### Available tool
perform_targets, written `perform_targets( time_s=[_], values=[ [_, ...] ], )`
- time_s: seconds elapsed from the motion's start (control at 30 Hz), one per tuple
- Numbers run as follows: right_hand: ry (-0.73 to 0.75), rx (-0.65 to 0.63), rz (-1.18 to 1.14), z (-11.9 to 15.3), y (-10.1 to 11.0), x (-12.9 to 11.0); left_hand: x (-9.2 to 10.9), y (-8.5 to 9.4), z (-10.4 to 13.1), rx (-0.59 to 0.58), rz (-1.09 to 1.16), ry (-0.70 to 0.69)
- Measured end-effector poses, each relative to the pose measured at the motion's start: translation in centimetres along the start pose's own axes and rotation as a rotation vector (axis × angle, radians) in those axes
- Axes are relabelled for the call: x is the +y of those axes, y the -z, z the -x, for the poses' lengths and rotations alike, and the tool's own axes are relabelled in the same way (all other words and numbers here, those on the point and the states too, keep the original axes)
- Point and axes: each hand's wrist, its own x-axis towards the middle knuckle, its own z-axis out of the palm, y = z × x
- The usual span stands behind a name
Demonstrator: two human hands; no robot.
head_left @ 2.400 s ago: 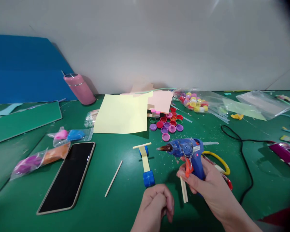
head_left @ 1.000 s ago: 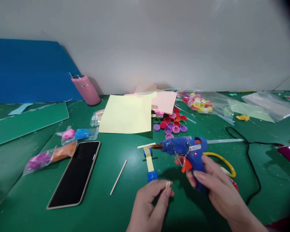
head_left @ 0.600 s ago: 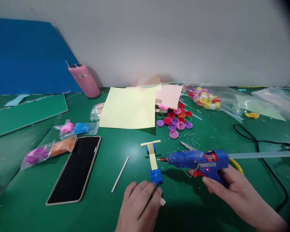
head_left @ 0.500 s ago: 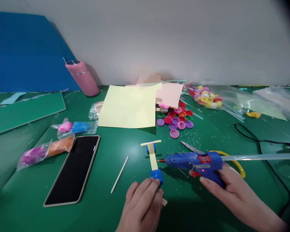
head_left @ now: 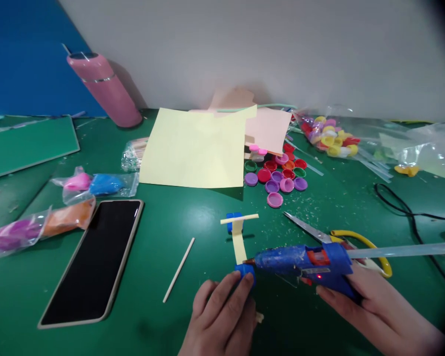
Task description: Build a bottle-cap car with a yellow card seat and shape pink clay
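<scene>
My left hand [head_left: 222, 314] is closed, its fingertips pressing on the near blue bottle cap [head_left: 247, 272]. A pale yellow strip [head_left: 239, 247] runs from this cap to a far blue cap [head_left: 230, 226], where a thin pale stick [head_left: 246, 218] lies crosswise. Under the left hand, a bit of light wood [head_left: 259, 317] pokes out, mostly hidden. My right hand [head_left: 383, 309] is wrapped round the handle of a blue glue gun [head_left: 296, 262], with a clear glue stick [head_left: 404, 250] out of its back. Its nozzle tip is at the strip's near end, by the cap.
Yellow-handled scissors [head_left: 311, 231] lie partly behind the glue gun. A loose white stick [head_left: 178, 270] and a phone [head_left: 92, 262] are on the left. Farther back are yellow paper [head_left: 195, 148], loose bottle caps [head_left: 275, 200], a pink tumbler [head_left: 109, 91] and a black cable [head_left: 411, 222].
The glue gun's nozzle has moved nearer, from beside the strip's middle to the near blue cap. My left hand stays on that cap. The view has shifted slightly.
</scene>
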Motion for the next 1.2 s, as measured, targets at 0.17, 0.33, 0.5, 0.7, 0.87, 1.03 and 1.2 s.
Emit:
perform_targets(
  time_s=[0.17, 0.33, 0.5, 0.7, 0.87, 1.03, 1.2],
  values=[
    [-0.004, -0.033, -0.004, -0.4, 0.3, -0.4, 0.0, -0.1, 0.2, 0.005, 0.021, 0.019],
    [-0.018, -0.062, -0.026, -0.6, 0.2, 0.1, 0.1, 0.0, 0.1, -0.001, 0.02, 0.026],
    [-0.004, -0.085, -0.006, -0.5, -0.1, 0.6, 0.3, -0.2, 0.0, 0.024, 0.046, 0.072],
    [0.008, -0.065, 0.015, -0.4, -0.1, 0.4, 0.2, -0.6, 0.0, 0.086, 0.053, 0.036],
    [-0.01, -0.071, 0.017, -0.3, 0.1, 0.2, 0.4, -0.3, -0.1, 0.043, 0.073, 0.078],
    [0.003, -0.056, 0.009, -0.4, 0.1, 0.0, 0.1, -0.5, 0.0, 0.082, 0.053, 0.029],
    [0.065, -0.059, 0.068, -0.8, -0.1, -0.2, 0.0, -0.5, -0.1, 0.066, 0.04, 0.015]
  ],
)
